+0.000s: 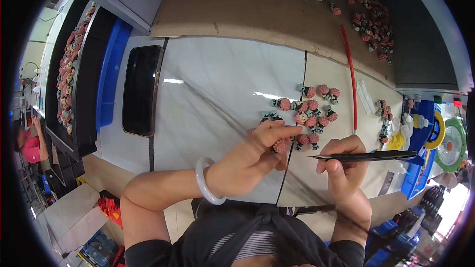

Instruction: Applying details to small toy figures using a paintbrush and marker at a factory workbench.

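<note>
My left hand (242,168), with a pale bangle (202,180) at its wrist, is closed on a small pink-haired figurine (281,146). The index finger stretches out past it to the right. In my right hand (345,170) is a slim black paintbrush (373,156), lying nearly level. Its fine tip points left toward the held figurine, a short gap away. Just beyond my hands lies a loose cluster of similar figurines (311,106), with pink curly tops and dark greyish-green lower parts. My fingers hide part of the held one.
A dark phone (142,91) lies on the left of the white tabletop (208,64). A red stick (350,69) lies at the right. More figurines (368,24) cover the brown board's far right. Left is a black tray (85,94) of figurines; a green fan (450,143) stands far right.
</note>
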A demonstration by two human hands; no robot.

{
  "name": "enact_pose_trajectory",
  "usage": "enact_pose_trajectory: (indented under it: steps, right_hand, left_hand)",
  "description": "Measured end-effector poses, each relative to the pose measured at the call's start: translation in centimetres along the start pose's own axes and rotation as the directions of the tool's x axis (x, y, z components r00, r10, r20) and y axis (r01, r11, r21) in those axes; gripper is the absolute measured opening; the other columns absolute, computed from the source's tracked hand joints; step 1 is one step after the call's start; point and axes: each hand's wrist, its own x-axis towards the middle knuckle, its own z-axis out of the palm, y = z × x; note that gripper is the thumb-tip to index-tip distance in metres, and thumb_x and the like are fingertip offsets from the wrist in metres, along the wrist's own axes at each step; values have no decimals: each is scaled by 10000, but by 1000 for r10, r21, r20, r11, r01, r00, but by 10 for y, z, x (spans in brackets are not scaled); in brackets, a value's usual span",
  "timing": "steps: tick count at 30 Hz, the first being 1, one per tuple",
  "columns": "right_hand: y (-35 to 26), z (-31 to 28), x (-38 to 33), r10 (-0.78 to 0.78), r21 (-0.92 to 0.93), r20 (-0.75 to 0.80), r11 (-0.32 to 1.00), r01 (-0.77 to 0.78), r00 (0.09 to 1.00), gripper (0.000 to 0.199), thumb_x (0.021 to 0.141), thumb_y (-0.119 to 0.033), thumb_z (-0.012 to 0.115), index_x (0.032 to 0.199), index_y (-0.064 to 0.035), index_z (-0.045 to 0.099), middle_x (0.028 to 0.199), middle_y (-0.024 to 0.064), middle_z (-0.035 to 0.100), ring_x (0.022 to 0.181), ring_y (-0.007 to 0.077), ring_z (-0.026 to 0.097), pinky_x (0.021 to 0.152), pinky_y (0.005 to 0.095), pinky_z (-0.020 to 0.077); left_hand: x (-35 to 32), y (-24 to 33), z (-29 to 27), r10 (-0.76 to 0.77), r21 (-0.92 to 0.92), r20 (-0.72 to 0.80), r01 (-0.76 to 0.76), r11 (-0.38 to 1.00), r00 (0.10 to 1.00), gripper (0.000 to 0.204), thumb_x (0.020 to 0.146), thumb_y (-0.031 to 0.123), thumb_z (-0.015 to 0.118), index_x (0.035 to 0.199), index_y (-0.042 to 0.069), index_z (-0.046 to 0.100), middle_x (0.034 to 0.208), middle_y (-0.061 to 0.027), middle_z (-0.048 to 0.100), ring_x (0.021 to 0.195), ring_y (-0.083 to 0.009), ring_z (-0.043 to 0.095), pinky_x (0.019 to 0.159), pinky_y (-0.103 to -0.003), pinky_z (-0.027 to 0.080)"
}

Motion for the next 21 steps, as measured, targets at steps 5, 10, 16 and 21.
enact_pose_trajectory:
  steps: [5,10,16,21]
  right_hand:
    - [-3,-8,-5,23,-114,157,994,-5,987,434,779,-360,639,873,1,416,513,54,495,454,111,514,445,217,421]
    - [-2,-11,-6,-35,-151,224,986,70,974,337,794,-245,642,876,2,426,683,127,583,603,162,599,564,276,503]
    - [-5,-3,-4,-36,-181,296,979,93,954,269,747,-136,687,863,-20,474,750,138,599,803,286,636,661,322,514]
    - [-2,1,0,-214,-251,336,918,306,917,286,663,-66,738,848,-46,522,763,122,643,719,244,654,581,278,521]
  left_hand:
    - [-5,6,0,48,181,-18,-44,982,999,437,773,-172,473,1176,-5,452,1113,-89,408,946,-202,547,850,-306,479]
    - [-4,7,4,55,-117,-144,-72,991,988,378,743,-167,529,1083,-6,494,1139,-119,449,1019,-233,545,820,-296,504]
    - [-6,7,3,85,76,-163,-73,994,983,404,661,-68,692,1036,17,568,1026,-103,541,902,-205,603,737,-272,518]
    - [-3,10,0,339,438,-117,-257,861,934,416,578,27,779,965,27,626,863,-76,579,745,-163,599,642,-253,494]
